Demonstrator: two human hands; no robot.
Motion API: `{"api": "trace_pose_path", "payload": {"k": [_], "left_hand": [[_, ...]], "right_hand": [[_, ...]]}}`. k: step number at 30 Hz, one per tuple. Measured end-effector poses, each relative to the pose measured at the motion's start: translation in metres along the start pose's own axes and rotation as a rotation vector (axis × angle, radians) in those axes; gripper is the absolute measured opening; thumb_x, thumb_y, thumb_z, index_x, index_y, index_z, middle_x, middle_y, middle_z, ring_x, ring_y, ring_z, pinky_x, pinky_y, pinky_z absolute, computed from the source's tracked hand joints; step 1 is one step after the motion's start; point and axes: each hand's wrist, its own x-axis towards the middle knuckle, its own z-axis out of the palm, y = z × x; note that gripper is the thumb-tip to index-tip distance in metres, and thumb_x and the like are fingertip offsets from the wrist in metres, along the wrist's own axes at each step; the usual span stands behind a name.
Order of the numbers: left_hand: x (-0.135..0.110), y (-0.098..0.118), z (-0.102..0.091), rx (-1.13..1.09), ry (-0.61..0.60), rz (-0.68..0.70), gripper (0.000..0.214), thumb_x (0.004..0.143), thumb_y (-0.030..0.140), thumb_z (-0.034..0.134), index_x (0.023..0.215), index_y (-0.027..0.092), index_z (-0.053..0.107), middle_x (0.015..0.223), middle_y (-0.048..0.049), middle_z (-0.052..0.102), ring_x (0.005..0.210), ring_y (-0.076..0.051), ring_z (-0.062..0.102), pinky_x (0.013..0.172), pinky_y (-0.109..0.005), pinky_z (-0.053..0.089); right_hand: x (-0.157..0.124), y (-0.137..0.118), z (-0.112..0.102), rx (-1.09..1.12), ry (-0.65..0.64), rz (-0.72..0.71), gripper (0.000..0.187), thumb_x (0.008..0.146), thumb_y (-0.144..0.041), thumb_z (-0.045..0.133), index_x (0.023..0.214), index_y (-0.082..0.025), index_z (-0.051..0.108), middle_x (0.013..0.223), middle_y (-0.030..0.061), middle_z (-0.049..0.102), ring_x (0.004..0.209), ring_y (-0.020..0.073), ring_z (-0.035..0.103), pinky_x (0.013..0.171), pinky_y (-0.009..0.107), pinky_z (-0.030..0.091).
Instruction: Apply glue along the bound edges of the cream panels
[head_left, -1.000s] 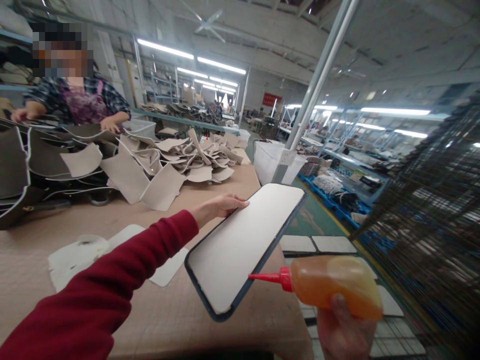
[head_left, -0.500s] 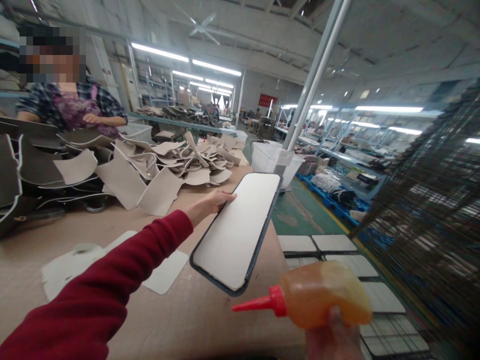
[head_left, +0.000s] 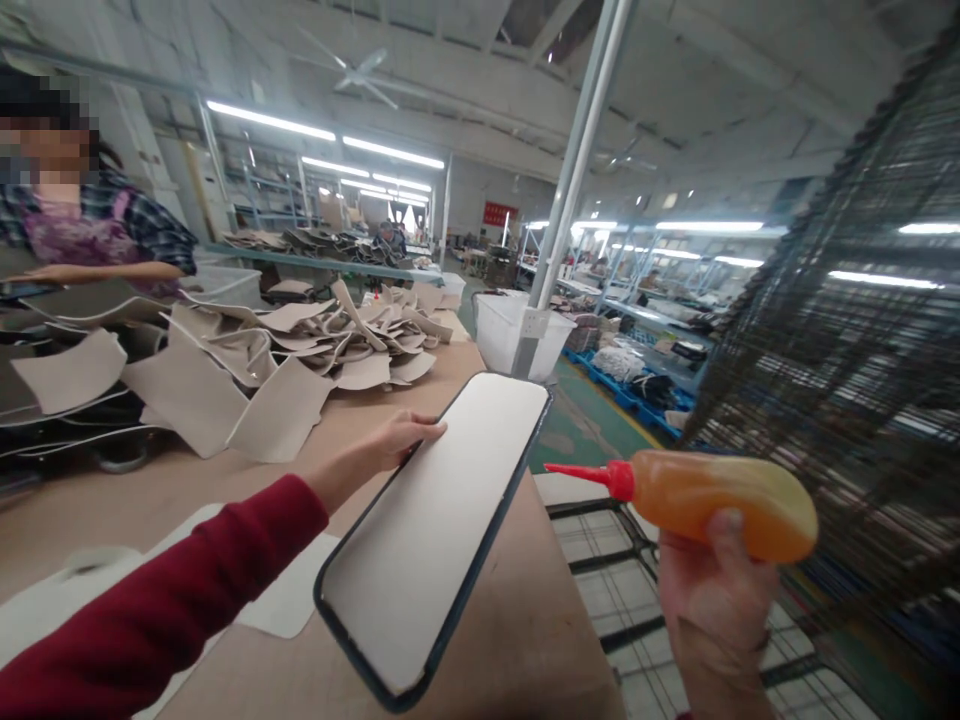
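Observation:
My left hand (head_left: 409, 438), below a red sleeve, pinches the left long edge of a rounded rectangular panel (head_left: 442, 530). The panel has a white face and a dark rim, and is held tilted above the brown table (head_left: 525, 620). In my right hand (head_left: 716, 590) is a squeeze bottle (head_left: 720, 503) of amber liquid, thumb on its near side. Its red nozzle points left, over the panel's right side and apart from it. Under my left forearm, pale flat pieces (head_left: 281, 600) lie on the table.
Grey-beige cut sheets (head_left: 277, 405) are heaped along the table's far left, with a co-worker (head_left: 90, 230) behind them. A white bin (head_left: 491, 335) stands by a metal post (head_left: 574, 170). To the right are a wire rack (head_left: 817, 330) and white panels on mesh frames (head_left: 622, 590).
The bottle has risen and moved right in my right hand. The panel has come lower and nearer in my left hand. The view has turned slightly right.

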Motion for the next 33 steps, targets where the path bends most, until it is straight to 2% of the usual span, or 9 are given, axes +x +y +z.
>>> {"api": "trace_pose_path", "payload": {"k": [3, 6, 14, 20, 24, 26, 29, 33], "left_hand": [[-0.008, -0.006, 0.0, 0.013, -0.09, -0.002, 0.051, 0.047, 0.037, 0.084, 0.087, 0.011, 0.067, 0.074, -0.0065, 0.071, 0.063, -0.018, 0.064, 0.058, -0.025, 0.052], [-0.015, -0.014, -0.003, 0.038, -0.147, -0.002, 0.05, 0.053, 0.04, 0.082, 0.092, 0.012, 0.067, 0.079, -0.0067, 0.072, 0.066, -0.017, 0.065, 0.059, -0.024, 0.052], [-0.024, -0.021, -0.006, 0.08, -0.194, 0.008, 0.045, 0.064, 0.038, 0.075, 0.101, 0.013, 0.066, 0.085, -0.0083, 0.072, 0.069, -0.019, 0.066, 0.061, -0.026, 0.052], [-0.025, -0.024, -0.009, 0.057, -0.198, 0.019, 0.045, 0.068, 0.036, 0.073, 0.106, 0.013, 0.064, 0.085, -0.0091, 0.072, 0.069, -0.019, 0.066, 0.063, -0.027, 0.052], [-0.023, -0.023, -0.005, 0.034, -0.165, 0.009, 0.05, 0.06, 0.037, 0.078, 0.101, 0.011, 0.066, 0.081, -0.0093, 0.072, 0.068, -0.019, 0.066, 0.063, -0.027, 0.053], [-0.022, -0.022, -0.003, 0.039, -0.156, 0.005, 0.054, 0.057, 0.039, 0.08, 0.1, 0.01, 0.066, 0.081, -0.0095, 0.072, 0.068, -0.019, 0.066, 0.062, -0.027, 0.053], [-0.02, -0.022, -0.001, 0.043, -0.143, -0.01, 0.058, 0.053, 0.041, 0.082, 0.098, 0.009, 0.066, 0.08, -0.0098, 0.072, 0.069, -0.019, 0.066, 0.062, -0.027, 0.053], [-0.018, -0.021, 0.001, 0.022, -0.124, -0.029, 0.06, 0.048, 0.042, 0.084, 0.096, 0.009, 0.067, 0.078, -0.009, 0.072, 0.066, -0.018, 0.065, 0.061, -0.026, 0.053]], "right_hand": [[0.014, -0.008, -0.001, -0.005, 0.009, -0.071, 0.033, 0.062, -0.026, 0.078, 0.093, -0.021, 0.066, 0.089, -0.0031, 0.065, 0.085, 0.0144, 0.061, 0.077, 0.027, 0.051], [0.026, -0.014, -0.002, 0.004, 0.003, -0.114, 0.032, 0.065, -0.026, 0.075, 0.094, -0.02, 0.065, 0.092, -0.002, 0.064, 0.086, 0.0142, 0.06, 0.077, 0.027, 0.051], [0.041, -0.011, -0.007, -0.009, 0.015, -0.151, 0.032, 0.059, -0.021, 0.076, 0.09, -0.021, 0.066, 0.09, -0.0027, 0.064, 0.084, 0.0143, 0.06, 0.079, 0.03, 0.052], [0.021, -0.006, -0.012, -0.021, -0.042, -0.074, 0.03, 0.064, -0.025, 0.075, 0.092, -0.019, 0.067, 0.087, -0.0022, 0.067, 0.079, 0.012, 0.061, 0.073, 0.024, 0.053], [-0.004, 0.0, -0.014, -0.05, -0.011, -0.002, 0.038, 0.058, -0.022, 0.08, 0.094, -0.021, 0.068, 0.089, -0.0025, 0.068, 0.082, 0.0135, 0.062, 0.069, 0.022, 0.054], [-0.012, 0.003, -0.015, -0.067, 0.001, 0.029, 0.037, 0.056, -0.022, 0.081, 0.091, -0.02, 0.069, 0.084, -0.0022, 0.068, 0.078, 0.0133, 0.063, 0.066, 0.021, 0.055], [-0.018, 0.006, -0.016, -0.083, 0.008, 0.065, 0.033, 0.054, -0.024, 0.083, 0.084, -0.018, 0.069, 0.073, -0.0016, 0.067, 0.069, 0.0122, 0.062, 0.064, 0.02, 0.055], [-0.018, 0.007, -0.015, -0.081, 0.012, 0.04, 0.041, 0.052, -0.021, 0.084, 0.09, -0.018, 0.069, 0.083, -0.0002, 0.067, 0.075, 0.0129, 0.062, 0.065, 0.02, 0.055]]}}
